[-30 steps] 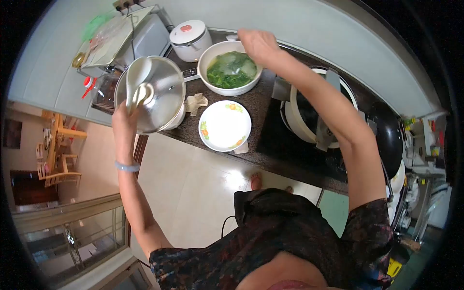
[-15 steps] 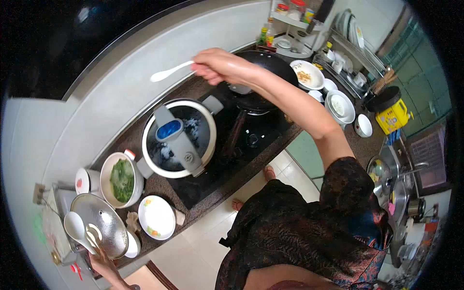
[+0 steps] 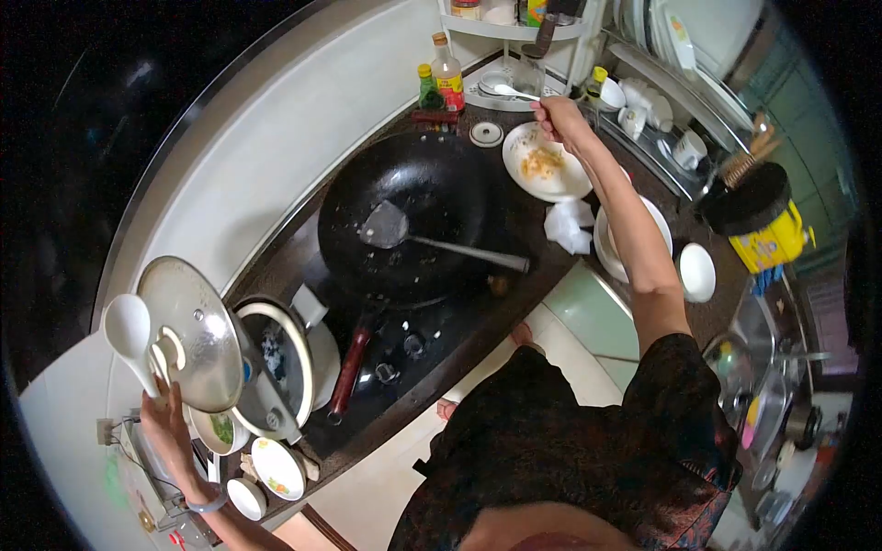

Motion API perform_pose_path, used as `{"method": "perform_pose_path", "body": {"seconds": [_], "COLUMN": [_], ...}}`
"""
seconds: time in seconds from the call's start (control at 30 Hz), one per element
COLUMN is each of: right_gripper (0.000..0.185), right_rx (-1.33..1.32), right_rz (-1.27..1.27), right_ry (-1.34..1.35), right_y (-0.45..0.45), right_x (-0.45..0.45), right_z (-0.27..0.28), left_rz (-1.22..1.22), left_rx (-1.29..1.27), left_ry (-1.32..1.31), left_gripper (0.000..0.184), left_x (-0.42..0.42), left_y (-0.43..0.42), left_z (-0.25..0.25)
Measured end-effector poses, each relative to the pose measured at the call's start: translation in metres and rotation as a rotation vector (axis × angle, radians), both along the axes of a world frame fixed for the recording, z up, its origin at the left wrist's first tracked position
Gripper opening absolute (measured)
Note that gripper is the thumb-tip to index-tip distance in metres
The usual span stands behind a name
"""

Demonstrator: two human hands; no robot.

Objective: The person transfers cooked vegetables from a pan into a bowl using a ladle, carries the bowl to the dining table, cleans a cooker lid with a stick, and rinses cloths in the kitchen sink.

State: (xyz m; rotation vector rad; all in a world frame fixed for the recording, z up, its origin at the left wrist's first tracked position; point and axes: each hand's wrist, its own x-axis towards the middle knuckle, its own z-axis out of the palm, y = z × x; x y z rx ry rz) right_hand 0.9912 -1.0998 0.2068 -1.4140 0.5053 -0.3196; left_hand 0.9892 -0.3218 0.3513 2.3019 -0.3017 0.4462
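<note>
While left hand pinches lid and white ladle together near pot, right hand pinches white spoon by its end, near messy bowl. Best grip lid tight, keep it steady, move spoon slowly.

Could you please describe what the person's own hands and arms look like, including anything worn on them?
The left hand and right hand are ungloved. A pale grey-blue bangle circles the left wrist; none shows on the right. A short, dark patterned sleeve ends above the right elbow; the left sleeve is out of view.
</note>
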Motion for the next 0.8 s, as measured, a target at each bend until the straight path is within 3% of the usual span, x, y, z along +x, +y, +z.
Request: {"method": "perform_pose_path", "body": {"seconds": [0.13, 0.17, 0.23, 0.3, 0.33, 0.4, 0.5, 0.6, 0.67, 0.73, 0.8], "right_gripper": [0.022, 0.022, 0.017, 0.014, 0.013, 0.012, 0.012, 0.011, 0.012, 0.033, 0.032], "right_rx": [0.044, 0.061, 0.118, 0.131, 0.105, 0.054, 0.156, -0.004, 0.048, 0.116, 0.089], "right_rz": [-0.090, -0.037, -0.019, -0.013, 0.034, -0.024, -0.033, 0.081, 0.008, -0.038, 0.030], "right_ry": [0.081, 0.068, 0.044, 0.042, 0.050, 0.200, 0.219, 0.305, 0.285, 0.308, 0.247], "right_y": [-0.062, -0.082, -0.110, -0.128, -0.142, -0.147, -0.156, -0.166, -0.156, -0.166, -0.156], "right_x": [0.052, 0.071, 0.107, 0.138, 0.155, 0.177, 0.200, 0.208, 0.206, 0.208, 0.187], "right_z": [-0.032, -0.047, -0.074, -0.093, -0.110, -0.115, -0.136, -0.145, -0.144, -0.156, -0.137], "left_rz": [0.195, 0.195, 0.356, 0.334, 0.404, 0.384, 0.325, 0.251, 0.180, 0.144, 0.069], "left_rx": [0.246, 0.183, 0.527, 0.489, 0.625, 0.620, 0.618, 0.553, 0.578, 0.618, 0.544], "left_ry": [0.147, 0.132, 0.150, 0.148, 0.171, 0.170, 0.215, 0.268, 0.260, 0.308, 0.273], "left_gripper": [0.038, 0.036, 0.029, 0.035, 0.037, 0.037, 0.034, 0.029, 0.027, 0.025, 0.025], "left_x": [0.015, 0.020, 0.015, 0.014, 0.011, 0.010, 0.007, 0.010, 0.013, 0.012, 0.016], "left_y": [-0.109, -0.116, -0.167, -0.173, -0.193, -0.203, -0.243, -0.271, -0.293, -0.336, -0.349], "left_z": [0.017, 0.009, 0.025, 0.020, 0.026, 0.026, 0.028, 0.011, -0.004, -0.005, -0.031]}}
